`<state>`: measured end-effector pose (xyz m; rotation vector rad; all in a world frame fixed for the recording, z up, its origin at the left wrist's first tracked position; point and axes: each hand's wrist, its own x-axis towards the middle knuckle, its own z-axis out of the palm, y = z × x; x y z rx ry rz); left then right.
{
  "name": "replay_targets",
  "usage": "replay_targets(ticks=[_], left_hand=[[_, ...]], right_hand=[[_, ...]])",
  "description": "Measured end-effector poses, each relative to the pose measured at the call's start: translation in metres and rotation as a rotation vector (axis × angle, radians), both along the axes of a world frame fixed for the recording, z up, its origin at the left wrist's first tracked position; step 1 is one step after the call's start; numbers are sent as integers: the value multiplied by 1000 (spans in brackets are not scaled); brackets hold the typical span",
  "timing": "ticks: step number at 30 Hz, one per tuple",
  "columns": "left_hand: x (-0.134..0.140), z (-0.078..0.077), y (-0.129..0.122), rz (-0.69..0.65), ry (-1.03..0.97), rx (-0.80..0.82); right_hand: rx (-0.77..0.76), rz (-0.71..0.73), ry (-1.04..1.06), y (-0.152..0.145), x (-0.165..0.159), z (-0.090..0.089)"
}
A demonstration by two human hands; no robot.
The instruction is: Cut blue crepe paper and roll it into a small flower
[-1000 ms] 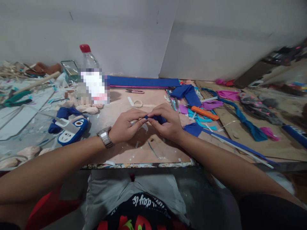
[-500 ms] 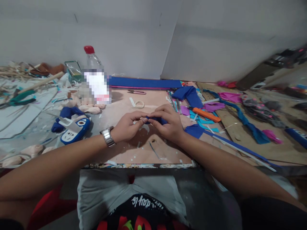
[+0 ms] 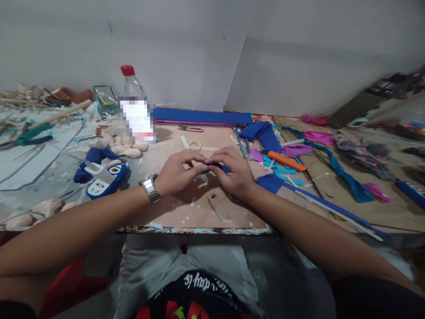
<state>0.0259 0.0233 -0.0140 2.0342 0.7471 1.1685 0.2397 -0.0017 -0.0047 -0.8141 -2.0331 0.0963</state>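
Over the middle of the table, a small piece of dark blue fabric (image 3: 226,169) is pinched between my two hands, much of it hidden by the fingers. My left hand (image 3: 182,170), with a metal watch on its wrist, closes thumb and fingertips on the left end of the piece. Curled over its right part is my right hand (image 3: 234,172), the fingertips of both hands meeting. A roll of cream tape (image 3: 194,145) lies just beyond them, and thread snips (image 3: 190,129) rest farther back. Below the hands, a thin dark strip (image 3: 215,209) lies on the tabletop.
To the left stand a blue-and-white power socket (image 3: 106,180), a blurred-out phone (image 3: 137,117) and a red-capped bottle (image 3: 132,82); green-handled pliers (image 3: 31,135) lie beyond. On the right are an orange utility knife (image 3: 286,161), blue fabric (image 3: 265,135) and a long white strip (image 3: 335,212).
Both hands keep their grip on the blue fabric in nearly the same place, with only slight finger movement. The whole view has shifted a little.
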Motion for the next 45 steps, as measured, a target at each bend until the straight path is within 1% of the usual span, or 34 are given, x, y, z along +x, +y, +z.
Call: replay_targets(ticks=[3,8,16,23,27,31,33,36,41,45], left_hand=[[0,1,0,-9,-4,-10],[1,0,0,16,-40,-63],[1,0,0,25,-14,-71],[1,-1,-2,8,-29,-79],[1,1,-2,-16,4,-45],[1,1,-2,-55,14,-49],[1,1,-1,-62,14,-73],[1,1,0,-71,4,-130],[3,2,-1,-105,-59,-230],[2,1,2,-10,-203,-344]], right_hand=[[11,2,1,0,0,1],[32,-36,-17,2,1,1],[29,-56,-31,1,2,0],[-13,-55,9,-1,-1,2],[-40,-71,28,-1,-1,1],[-53,4,13,0,1,1],[-39,39,-21,0,1,1],[-8,40,-41,0,2,1],[-24,34,18,-1,0,3],[-16,7,93,-1,0,4]])
